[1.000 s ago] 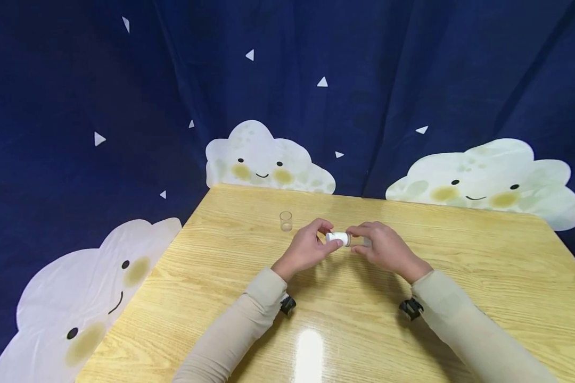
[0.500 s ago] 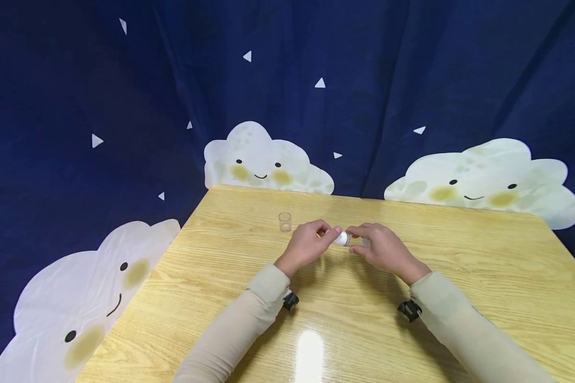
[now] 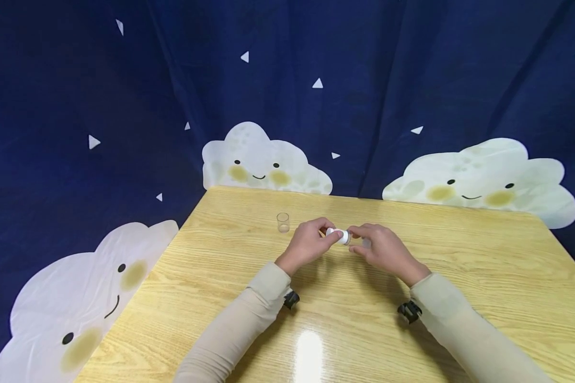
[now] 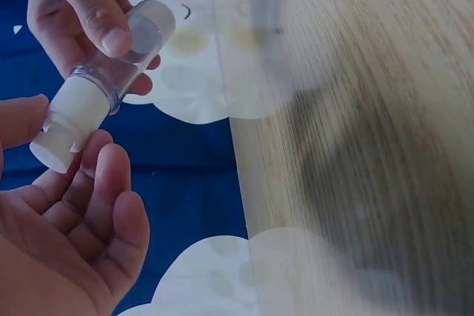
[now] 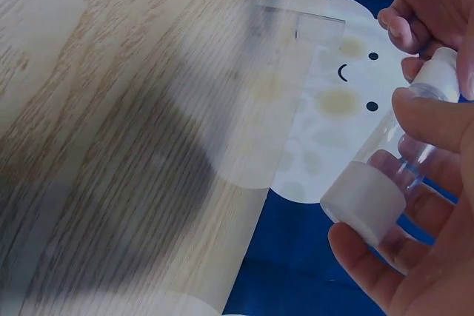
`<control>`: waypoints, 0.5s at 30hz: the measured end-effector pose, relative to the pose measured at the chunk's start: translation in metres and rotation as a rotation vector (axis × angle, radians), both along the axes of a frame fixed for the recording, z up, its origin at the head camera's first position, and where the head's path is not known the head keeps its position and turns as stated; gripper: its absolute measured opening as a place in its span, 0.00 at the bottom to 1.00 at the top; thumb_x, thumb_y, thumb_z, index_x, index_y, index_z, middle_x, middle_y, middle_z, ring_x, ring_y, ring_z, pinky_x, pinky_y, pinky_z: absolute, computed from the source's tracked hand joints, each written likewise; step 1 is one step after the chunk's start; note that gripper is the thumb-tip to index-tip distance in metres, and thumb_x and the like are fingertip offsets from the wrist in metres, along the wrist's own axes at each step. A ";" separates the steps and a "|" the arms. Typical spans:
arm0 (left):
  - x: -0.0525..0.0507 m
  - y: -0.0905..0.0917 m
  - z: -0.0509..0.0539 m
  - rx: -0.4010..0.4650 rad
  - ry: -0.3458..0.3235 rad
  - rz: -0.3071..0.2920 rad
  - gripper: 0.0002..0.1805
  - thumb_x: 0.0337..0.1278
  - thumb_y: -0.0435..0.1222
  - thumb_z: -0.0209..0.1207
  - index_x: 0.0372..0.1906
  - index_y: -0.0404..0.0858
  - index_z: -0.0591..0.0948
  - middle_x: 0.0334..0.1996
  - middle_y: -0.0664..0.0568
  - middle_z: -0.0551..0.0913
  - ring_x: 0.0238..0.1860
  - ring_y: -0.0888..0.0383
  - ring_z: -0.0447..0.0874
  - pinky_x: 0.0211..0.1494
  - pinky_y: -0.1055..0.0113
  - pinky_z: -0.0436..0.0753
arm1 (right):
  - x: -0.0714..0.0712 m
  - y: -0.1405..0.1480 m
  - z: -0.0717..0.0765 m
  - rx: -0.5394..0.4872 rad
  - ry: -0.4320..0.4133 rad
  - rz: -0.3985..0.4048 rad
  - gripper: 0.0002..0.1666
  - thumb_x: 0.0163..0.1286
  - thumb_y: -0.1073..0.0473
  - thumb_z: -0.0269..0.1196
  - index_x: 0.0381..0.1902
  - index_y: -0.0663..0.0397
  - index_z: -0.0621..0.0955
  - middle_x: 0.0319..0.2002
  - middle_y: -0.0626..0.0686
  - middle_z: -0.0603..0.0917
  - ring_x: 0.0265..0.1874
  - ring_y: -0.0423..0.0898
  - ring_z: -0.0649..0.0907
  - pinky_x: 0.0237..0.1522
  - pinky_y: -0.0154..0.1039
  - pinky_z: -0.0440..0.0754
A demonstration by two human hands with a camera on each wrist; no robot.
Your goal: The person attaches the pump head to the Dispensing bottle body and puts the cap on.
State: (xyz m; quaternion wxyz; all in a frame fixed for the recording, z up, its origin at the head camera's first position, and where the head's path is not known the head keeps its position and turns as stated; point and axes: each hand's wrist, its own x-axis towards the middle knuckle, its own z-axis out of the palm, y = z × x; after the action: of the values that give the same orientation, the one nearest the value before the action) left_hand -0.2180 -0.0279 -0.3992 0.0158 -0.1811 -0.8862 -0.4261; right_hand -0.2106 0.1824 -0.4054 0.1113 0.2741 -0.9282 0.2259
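A small clear pump bottle [image 5: 381,138] with a white base [image 5: 364,199] is held off the table, lying nearly sideways between both hands in the head view. My right hand [image 3: 387,251] grips its clear body, thumb on one side and fingers curled on the other. At the other end, my left hand [image 3: 309,246] pinches the white pump head [image 4: 78,105] between thumb and fingertips. The left hand's other fingers are loosely curled, as the left wrist view shows. A clear cylindrical cap [image 3: 283,223] stands on the table, left of and beyond the left hand.
The light wood table [image 3: 220,298] reaches back to a dark blue curtain [image 3: 278,64] printed with white clouds and small triangles. A bright reflection shows near the front. Each wrist carries a small black camera [image 3: 409,311].
My left thumb and fingers have shifted about the white pump head, toward the right hand and then back left. The right hand keeps its grip on the bottle. The cap stays standing.
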 end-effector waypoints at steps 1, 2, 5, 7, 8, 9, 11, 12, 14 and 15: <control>0.000 0.000 -0.001 0.008 -0.002 -0.011 0.12 0.64 0.47 0.62 0.44 0.44 0.84 0.35 0.52 0.86 0.28 0.64 0.77 0.27 0.74 0.76 | 0.000 0.000 0.000 0.002 -0.002 0.002 0.23 0.63 0.57 0.70 0.56 0.58 0.83 0.41 0.56 0.89 0.38 0.52 0.86 0.40 0.49 0.82; 0.000 -0.001 -0.001 0.016 -0.006 -0.022 0.12 0.64 0.46 0.62 0.45 0.44 0.83 0.36 0.52 0.86 0.28 0.63 0.77 0.27 0.73 0.76 | 0.001 0.000 0.000 0.002 -0.006 0.004 0.24 0.64 0.57 0.70 0.56 0.58 0.83 0.41 0.56 0.89 0.38 0.52 0.86 0.40 0.49 0.82; -0.001 -0.002 -0.002 0.036 -0.011 -0.052 0.13 0.64 0.44 0.63 0.48 0.43 0.82 0.37 0.52 0.85 0.26 0.63 0.76 0.27 0.73 0.76 | 0.002 0.000 0.001 -0.004 -0.019 0.010 0.24 0.64 0.56 0.69 0.57 0.59 0.82 0.42 0.57 0.89 0.38 0.52 0.85 0.40 0.49 0.82; -0.001 -0.002 -0.003 0.043 -0.005 -0.067 0.13 0.64 0.43 0.63 0.50 0.43 0.82 0.38 0.52 0.84 0.26 0.63 0.76 0.27 0.73 0.75 | 0.002 0.000 0.000 -0.011 -0.028 0.009 0.24 0.65 0.56 0.69 0.57 0.59 0.82 0.42 0.57 0.89 0.39 0.53 0.86 0.41 0.49 0.82; 0.000 -0.003 -0.003 0.043 0.000 -0.074 0.13 0.64 0.42 0.63 0.50 0.43 0.82 0.38 0.52 0.84 0.26 0.62 0.76 0.27 0.73 0.75 | 0.003 0.000 0.000 -0.015 -0.033 0.008 0.24 0.65 0.56 0.69 0.57 0.59 0.82 0.42 0.57 0.89 0.39 0.53 0.86 0.41 0.49 0.82; 0.000 -0.003 -0.003 0.043 0.007 -0.079 0.13 0.64 0.42 0.63 0.50 0.42 0.81 0.38 0.52 0.84 0.26 0.62 0.76 0.27 0.74 0.75 | 0.003 0.000 0.000 -0.017 -0.035 0.006 0.24 0.64 0.56 0.69 0.57 0.59 0.82 0.42 0.57 0.89 0.39 0.53 0.86 0.41 0.49 0.82; 0.000 -0.003 -0.004 0.032 0.028 -0.086 0.13 0.63 0.41 0.63 0.50 0.42 0.81 0.39 0.52 0.84 0.28 0.62 0.76 0.28 0.74 0.74 | 0.003 0.000 -0.001 -0.026 -0.042 0.005 0.24 0.64 0.56 0.70 0.56 0.59 0.83 0.41 0.57 0.89 0.39 0.53 0.86 0.41 0.49 0.82; 0.000 -0.003 -0.005 0.025 0.040 -0.089 0.13 0.63 0.40 0.63 0.50 0.41 0.81 0.39 0.52 0.83 0.29 0.62 0.76 0.29 0.74 0.74 | 0.004 0.000 -0.002 -0.029 -0.044 0.004 0.24 0.64 0.56 0.70 0.56 0.58 0.83 0.41 0.57 0.89 0.38 0.52 0.86 0.41 0.48 0.82; 0.001 -0.003 -0.006 0.009 0.062 -0.098 0.12 0.63 0.39 0.63 0.49 0.40 0.81 0.40 0.51 0.83 0.32 0.62 0.76 0.32 0.75 0.75 | 0.005 -0.001 -0.003 -0.040 -0.050 0.005 0.24 0.63 0.57 0.70 0.56 0.59 0.83 0.41 0.57 0.89 0.38 0.52 0.86 0.40 0.48 0.83; 0.001 -0.003 -0.007 0.001 0.073 -0.104 0.12 0.63 0.39 0.63 0.48 0.40 0.81 0.41 0.51 0.83 0.34 0.61 0.76 0.33 0.75 0.75 | 0.005 -0.001 -0.004 -0.045 -0.058 0.004 0.24 0.63 0.57 0.70 0.56 0.59 0.83 0.41 0.56 0.89 0.38 0.51 0.86 0.40 0.47 0.83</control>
State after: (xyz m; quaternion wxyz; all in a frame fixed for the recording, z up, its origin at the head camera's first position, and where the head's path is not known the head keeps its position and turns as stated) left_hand -0.2166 -0.0306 -0.4060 0.0263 -0.2423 -0.8742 -0.4200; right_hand -0.2054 0.1816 -0.4089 0.0900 0.2665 -0.9252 0.2546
